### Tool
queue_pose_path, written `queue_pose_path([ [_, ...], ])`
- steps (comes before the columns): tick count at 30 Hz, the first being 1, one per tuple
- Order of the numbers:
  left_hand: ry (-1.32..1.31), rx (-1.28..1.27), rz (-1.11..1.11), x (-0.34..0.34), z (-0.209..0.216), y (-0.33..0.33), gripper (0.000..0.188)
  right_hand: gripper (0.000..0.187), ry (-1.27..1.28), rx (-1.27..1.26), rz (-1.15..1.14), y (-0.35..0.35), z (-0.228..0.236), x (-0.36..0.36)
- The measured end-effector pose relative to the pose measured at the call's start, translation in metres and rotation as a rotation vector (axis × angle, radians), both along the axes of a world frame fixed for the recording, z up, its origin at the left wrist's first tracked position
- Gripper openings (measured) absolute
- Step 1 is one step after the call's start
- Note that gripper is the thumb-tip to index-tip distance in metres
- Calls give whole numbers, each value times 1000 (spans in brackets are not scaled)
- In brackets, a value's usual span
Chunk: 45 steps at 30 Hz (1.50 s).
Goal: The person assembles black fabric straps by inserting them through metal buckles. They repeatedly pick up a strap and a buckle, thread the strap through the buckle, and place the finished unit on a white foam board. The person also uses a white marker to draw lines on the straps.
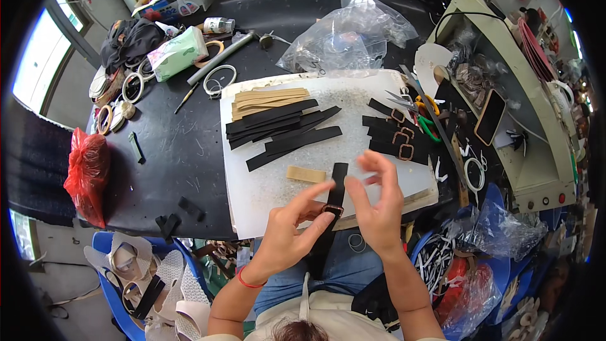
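Note:
Between the thumb and fingers of my left hand (285, 232) is a black strap (339, 180) with a small square rose-gold buckle (333, 209) threaded on it. The strap's upper end points away from me over the white board (249, 205). Beside that end my right hand (379, 211) is raised, thumb and fingers apart, nothing visible in it. A short tan strip (306, 174) lies just beyond my left fingers. Farther off are a pile of black straps (271, 127) and some tan strips (268, 100). Several black straps with buckles (386, 131) lie at the board's right.
Scissors with orange (428, 105) and green handles lie near a metal ruler (442, 132) and a phone (490, 117). A clear plastic bag (347, 35) sits behind the board. Left are a red bag (87, 177) and tape rolls. Blue bins (104, 271) flank my lap.

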State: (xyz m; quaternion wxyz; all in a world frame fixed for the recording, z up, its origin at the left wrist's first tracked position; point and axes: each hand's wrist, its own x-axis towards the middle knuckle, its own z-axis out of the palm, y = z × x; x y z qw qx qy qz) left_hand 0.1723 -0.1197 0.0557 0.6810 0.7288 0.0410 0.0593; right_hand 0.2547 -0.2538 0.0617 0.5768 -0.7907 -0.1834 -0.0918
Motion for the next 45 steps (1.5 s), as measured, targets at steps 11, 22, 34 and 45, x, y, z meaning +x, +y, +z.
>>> queue_pose_path([
  [11,88,-976,-87,-4,5,28,51,12,418,41,412,-8,17,-13],
  [22,144,-473,86,-9,3,5,25,11,153,-39,242,6,24,-11],
  [34,216,-413,37,-9,-2,3,22,15,-61,-182,224,14,3,-9],
  [45,39,-135,293,-8,-12,-4,20,11,493,167,492,0,2,-22],
])
